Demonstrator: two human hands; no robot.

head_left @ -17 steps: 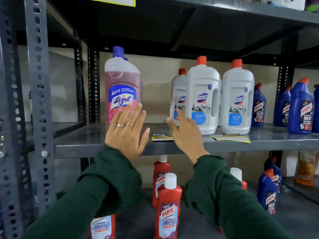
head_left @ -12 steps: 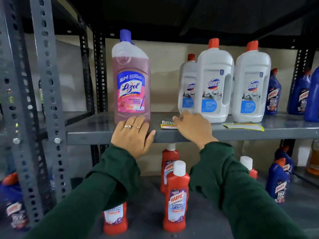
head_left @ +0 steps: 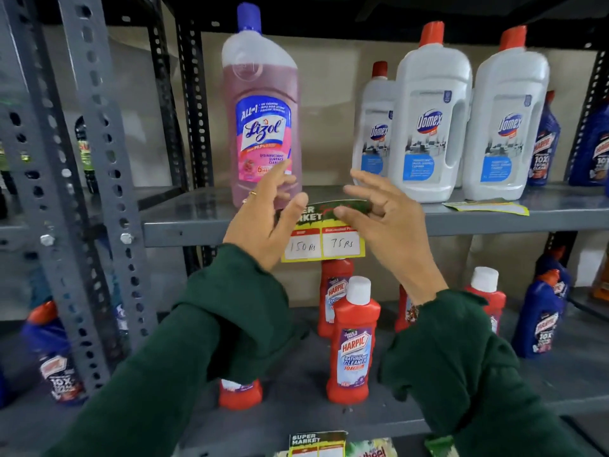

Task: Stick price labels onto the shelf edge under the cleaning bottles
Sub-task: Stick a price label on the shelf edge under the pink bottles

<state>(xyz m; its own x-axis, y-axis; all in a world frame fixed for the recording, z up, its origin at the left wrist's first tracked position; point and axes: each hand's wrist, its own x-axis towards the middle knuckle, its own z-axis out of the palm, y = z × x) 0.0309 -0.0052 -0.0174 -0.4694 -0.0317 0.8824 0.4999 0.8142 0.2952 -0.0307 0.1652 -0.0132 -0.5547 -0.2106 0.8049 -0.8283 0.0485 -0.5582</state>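
We lift the label [head_left: 324, 239] off the shelf [head_left: 184, 230]. It now hangs upright before the edge, pinched at its top between our raised left hand [head_left: 263, 225] and right hand [head_left: 387, 225].

Matt grey metal shelf [head_left: 184, 229], glossy plastic Lizol bottle [head_left: 262, 103], glossy paper price label [head_left: 324, 240].

Dim even indoor light, soft motion blur, wide-angle edge bending
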